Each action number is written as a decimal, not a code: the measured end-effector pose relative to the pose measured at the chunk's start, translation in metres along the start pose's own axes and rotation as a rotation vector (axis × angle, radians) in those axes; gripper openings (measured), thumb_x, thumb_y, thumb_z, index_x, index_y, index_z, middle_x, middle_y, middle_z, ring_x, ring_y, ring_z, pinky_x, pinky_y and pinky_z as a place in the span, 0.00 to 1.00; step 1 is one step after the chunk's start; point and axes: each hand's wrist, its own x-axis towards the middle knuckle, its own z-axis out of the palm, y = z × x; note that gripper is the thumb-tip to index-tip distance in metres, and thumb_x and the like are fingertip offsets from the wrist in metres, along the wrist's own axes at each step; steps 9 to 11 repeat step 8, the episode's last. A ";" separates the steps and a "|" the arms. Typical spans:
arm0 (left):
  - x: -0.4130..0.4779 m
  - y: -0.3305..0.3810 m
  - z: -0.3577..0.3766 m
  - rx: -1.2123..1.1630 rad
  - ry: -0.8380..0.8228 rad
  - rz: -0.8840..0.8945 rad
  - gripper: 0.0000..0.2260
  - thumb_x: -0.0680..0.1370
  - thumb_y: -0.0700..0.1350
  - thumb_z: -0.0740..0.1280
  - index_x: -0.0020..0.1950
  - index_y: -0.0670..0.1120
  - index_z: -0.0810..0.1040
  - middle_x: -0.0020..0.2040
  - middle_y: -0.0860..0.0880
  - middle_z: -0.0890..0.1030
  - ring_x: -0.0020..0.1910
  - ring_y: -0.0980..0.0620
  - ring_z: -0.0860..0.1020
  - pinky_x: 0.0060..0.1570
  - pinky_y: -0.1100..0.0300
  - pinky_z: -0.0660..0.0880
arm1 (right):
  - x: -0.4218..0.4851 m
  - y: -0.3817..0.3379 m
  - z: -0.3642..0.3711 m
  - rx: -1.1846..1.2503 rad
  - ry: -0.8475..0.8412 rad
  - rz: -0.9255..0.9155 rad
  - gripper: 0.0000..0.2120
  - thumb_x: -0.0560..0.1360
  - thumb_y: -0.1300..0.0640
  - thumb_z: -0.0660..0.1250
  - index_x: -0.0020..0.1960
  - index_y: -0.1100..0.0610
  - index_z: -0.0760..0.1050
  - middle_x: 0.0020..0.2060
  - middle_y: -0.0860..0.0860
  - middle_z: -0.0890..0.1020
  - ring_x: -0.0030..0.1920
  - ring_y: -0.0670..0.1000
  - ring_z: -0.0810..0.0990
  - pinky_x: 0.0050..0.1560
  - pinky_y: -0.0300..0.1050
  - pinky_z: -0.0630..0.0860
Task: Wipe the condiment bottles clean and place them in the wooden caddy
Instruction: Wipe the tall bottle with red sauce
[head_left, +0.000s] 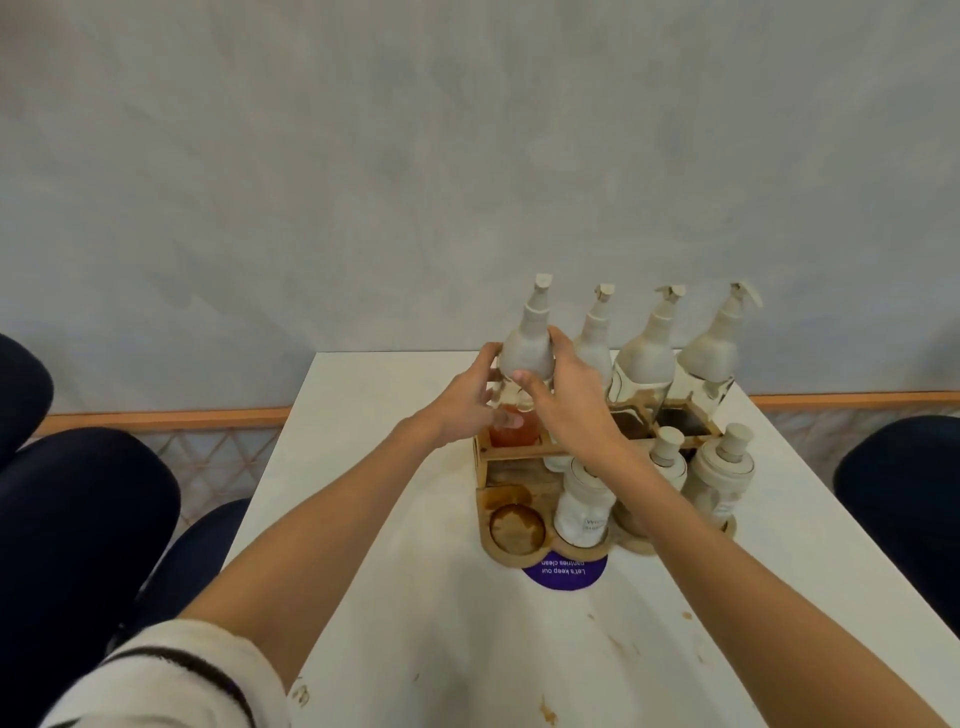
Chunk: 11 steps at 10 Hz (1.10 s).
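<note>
**A:** Where does the wooden caddy stand?

**B:** The wooden caddy (511, 453) is on the white table (405, 597), toward 1 o'clock from the table's middle, near the far edge

**A:** And the hands?

**B:** Both grip one bottle, the tall orange bottle (524, 358), in the caddy's 10 o'clock corner. The left hand (467, 405) holds it from 9 o'clock, fingers curled round the glass. The right hand (566, 389) holds it from 3 o'clock, thumb across the front and fingers curved over the white shoulder.

**A:** Is it seated?

**B:** Its lower part is inside the frame. I cannot tell whether the base rests on the floor.

**A:** The other bottles?

**B:** Three more tall pump bottles (647, 364) stand upright in the back row, toward 3 o'clock. In the front row, the stained round slot (517, 526) at 7 o'clock is bare. The white-filled small bottle (582, 506) sits just beside it. A second small bottle (667, 457) is partly hidden behind the right forearm. A third small bottle (724, 473) is at 4 o'clock.

**A:** Anything else?

**B:** A purple sticker (563, 574) lies at the caddy's 6 o'clock, partly under its base. There are dark chairs (88, 519) at the table's 9 and 3 o'clock, and a white striped sleeve (171, 675) on the left arm
</note>
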 end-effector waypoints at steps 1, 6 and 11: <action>0.002 -0.003 0.004 0.025 -0.036 -0.063 0.39 0.71 0.32 0.75 0.72 0.53 0.56 0.57 0.49 0.74 0.52 0.50 0.77 0.55 0.51 0.79 | 0.002 0.007 0.009 -0.043 -0.031 0.040 0.26 0.78 0.54 0.65 0.72 0.57 0.59 0.56 0.57 0.76 0.51 0.55 0.78 0.42 0.40 0.71; -0.006 0.006 0.009 0.159 0.003 -0.202 0.46 0.73 0.32 0.72 0.79 0.54 0.47 0.70 0.42 0.70 0.61 0.40 0.76 0.59 0.44 0.76 | -0.002 -0.007 0.003 -0.176 -0.154 0.144 0.28 0.79 0.58 0.63 0.74 0.60 0.55 0.58 0.60 0.75 0.51 0.58 0.79 0.45 0.44 0.72; -0.029 0.015 0.012 0.382 0.084 -0.266 0.35 0.77 0.39 0.70 0.78 0.45 0.55 0.70 0.41 0.72 0.60 0.43 0.74 0.51 0.54 0.73 | -0.018 -0.015 -0.021 -0.232 -0.221 0.167 0.22 0.78 0.60 0.64 0.69 0.62 0.64 0.50 0.57 0.76 0.44 0.52 0.74 0.39 0.41 0.70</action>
